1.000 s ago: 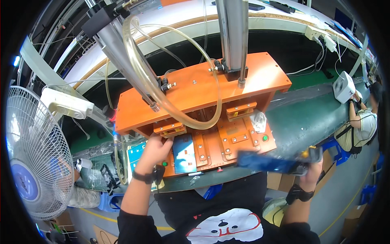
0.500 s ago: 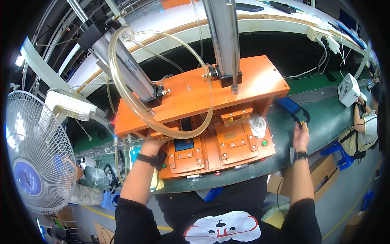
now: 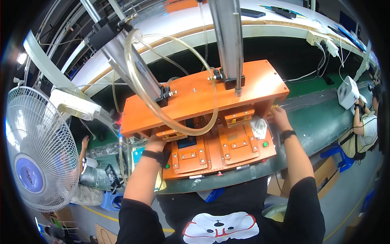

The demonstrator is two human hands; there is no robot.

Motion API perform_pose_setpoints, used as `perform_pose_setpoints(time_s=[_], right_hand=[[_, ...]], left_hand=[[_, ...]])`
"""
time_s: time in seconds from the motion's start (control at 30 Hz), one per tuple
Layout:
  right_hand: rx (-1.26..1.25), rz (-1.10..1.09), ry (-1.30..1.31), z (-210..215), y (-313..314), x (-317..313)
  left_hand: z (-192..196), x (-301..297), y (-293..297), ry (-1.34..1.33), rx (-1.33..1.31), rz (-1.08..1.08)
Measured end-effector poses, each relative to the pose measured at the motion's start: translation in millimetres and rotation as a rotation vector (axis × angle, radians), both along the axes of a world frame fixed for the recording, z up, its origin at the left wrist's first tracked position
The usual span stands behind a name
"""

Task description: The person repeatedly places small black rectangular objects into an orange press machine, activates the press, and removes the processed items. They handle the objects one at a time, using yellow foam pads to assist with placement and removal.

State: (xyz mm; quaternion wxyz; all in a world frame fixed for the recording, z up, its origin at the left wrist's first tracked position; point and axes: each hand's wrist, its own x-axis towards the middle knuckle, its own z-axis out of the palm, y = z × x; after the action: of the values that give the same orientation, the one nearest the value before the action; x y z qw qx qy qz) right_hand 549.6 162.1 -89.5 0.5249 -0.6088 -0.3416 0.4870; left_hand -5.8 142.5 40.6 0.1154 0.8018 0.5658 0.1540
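Note:
An orange two-station press (image 3: 183, 97) stands before me with two silver air cylinders on top. My left hand (image 3: 156, 141) reaches under its left side, beside the left fixture (image 3: 189, 155); the fingers are hidden there. A dark blue panel (image 3: 187, 142) lies in that fixture. At the press's right upright my right hand (image 3: 278, 118) is closed, its fingers curled and partly hidden by the upright. Something small and yellow shows at its fingertips; what it grips I cannot make out. The right fixture (image 3: 239, 146) holds no visible panel.
A clear plastic bag (image 3: 259, 128) and a green button (image 3: 265, 144) are at the press's right end. A large fan (image 3: 42, 150) stands at left. A loose clear hose (image 3: 140, 87) loops in front. At far right a person handles a white fan (image 3: 348, 92).
My right hand has moved left to the press's upright. The black frame with a blue panel that it held is out of sight. My left hand stays under the press.

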Motion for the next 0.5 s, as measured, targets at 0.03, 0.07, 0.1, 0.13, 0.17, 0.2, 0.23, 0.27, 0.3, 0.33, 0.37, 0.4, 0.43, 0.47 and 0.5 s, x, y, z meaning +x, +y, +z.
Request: perform_pose_setpoints(time_s=[0.03, 0.07, 0.1, 0.13, 0.17, 0.2, 0.23, 0.27, 0.3, 0.33, 0.37, 0.4, 0.43, 0.47, 0.5], right_hand=[[-0.001, 0.06, -0.04, -1, -14, -6], [-0.05, 0.052, -0.067, -1, -35, -2], [-0.072, 0.03, -0.05, -4, -56, 4], [-0.091, 0.004, -0.031, -7, -78, 11], [-0.076, -0.031, 0.015, -13, -100, 15], [-0.068, -0.068, 0.067, -22, -123, 17], [-0.041, -0.132, 0.117, -22, -147, 14], [0.018, -0.16, 0.166, -32, -170, 21], [0.076, -0.198, 0.179, -41, -188, 18], [0.135, -0.242, 0.193, -46, -204, 16], [0.17, -0.27, 0.196, -50, -212, 14], [0.205, -0.297, 0.2, -56, -217, 11], [0.241, -0.326, 0.202, -58, -221, 5], [0.249, -0.343, 0.191, -58, -222, 2], [0.256, -0.357, 0.18, -57, -218, -1]], left_hand=[[-1, -6, -3, 0.015, 0.019, 0.023], [-7, -2, 6, 0.023, 0.037, 0.017], [-12, 2, 13, 0.029, 0.049, 0.014], [-13, 5, 19, 0.032, 0.062, 0.008], [-16, 6, 20, 0.038, 0.071, 0.009], [-19, 7, 21, 0.043, 0.067, 0.01], [-20, 7, 23, 0.044, 0.074, 0.012], [-22, 9, 25, 0.042, 0.081, 0.006], [-24, 6, 24, 0.043, 0.083, 0.011], [-27, 5, 23, 0.04, 0.083, 0.014], [-28, 3, 24, 0.04, 0.089, 0.014], [-29, 2, 24, 0.035, 0.093, 0.016], [-32, 1, 26, 0.034, 0.1, 0.016], [-33, 1, 29, 0.027, 0.107, 0.012], [-34, 1, 32, 0.024, 0.113, 0.012]])
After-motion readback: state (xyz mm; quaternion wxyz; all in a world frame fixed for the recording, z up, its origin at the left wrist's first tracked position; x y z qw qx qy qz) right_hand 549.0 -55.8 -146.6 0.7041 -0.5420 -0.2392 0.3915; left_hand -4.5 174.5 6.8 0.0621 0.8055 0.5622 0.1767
